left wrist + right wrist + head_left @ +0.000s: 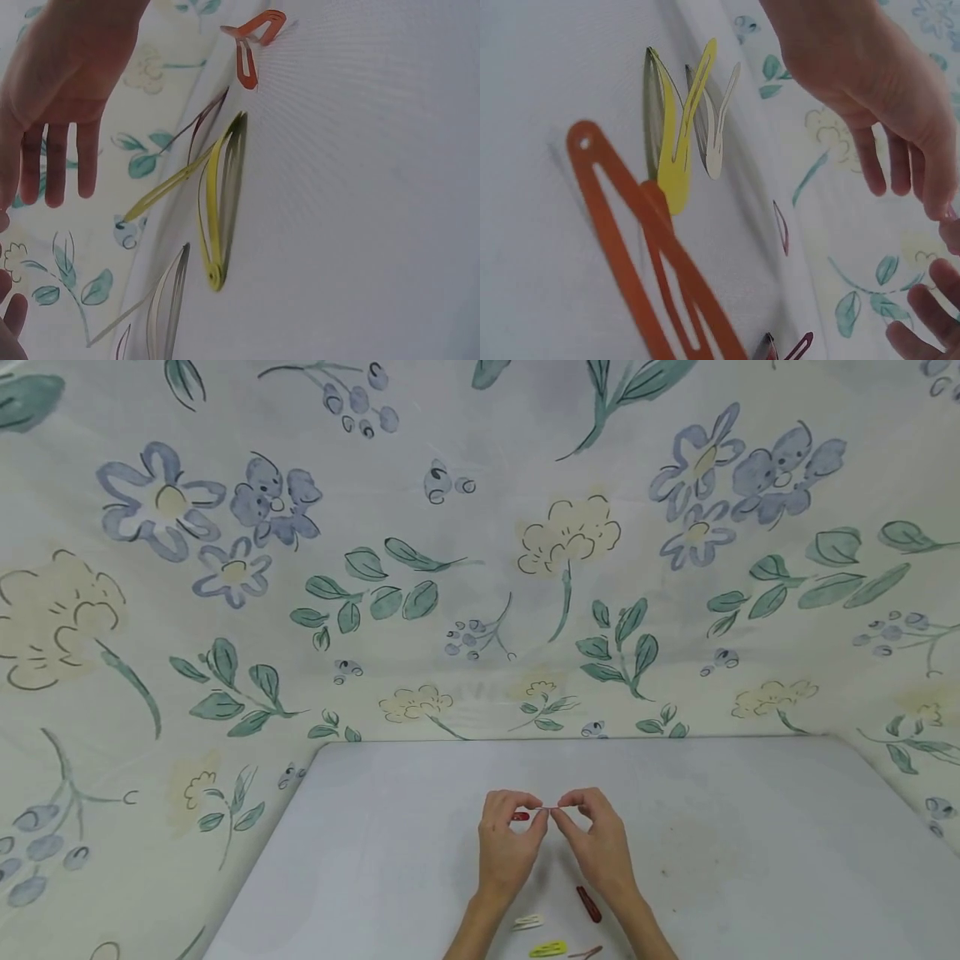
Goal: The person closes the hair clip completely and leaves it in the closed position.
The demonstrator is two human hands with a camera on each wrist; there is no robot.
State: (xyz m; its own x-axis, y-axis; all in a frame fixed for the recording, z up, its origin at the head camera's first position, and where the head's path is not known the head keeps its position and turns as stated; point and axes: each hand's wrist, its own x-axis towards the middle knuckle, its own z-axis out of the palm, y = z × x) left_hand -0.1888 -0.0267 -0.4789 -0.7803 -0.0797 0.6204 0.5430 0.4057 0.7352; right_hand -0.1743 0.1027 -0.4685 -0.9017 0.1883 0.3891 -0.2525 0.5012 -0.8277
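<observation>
My left hand (pixel 504 847) and right hand (pixel 602 847) meet fingertip to fingertip over the white table. Between thumb and fingers, both pinch a thin reddish hair clip (pixel 546 808), mostly covered by the fingertips. Through the bend of the left fingers shows a red hair clip (pixel 521 817). A dark red hair clip (pixel 588 904) lies beside the right wrist. In the right wrist view, the left hand (pixel 881 82) reaches in from the top, and the right fingers (pixel 934 300) show at the lower right.
Nearer the front lie a white hair clip (pixel 528 922), a yellow hair clip (pixel 548 949) and an orange hair clip (pixel 652 240), several of them snapped open. The white table (pixel 390 835) ends at a floral cloth (pixel 480 568) behind and at both sides.
</observation>
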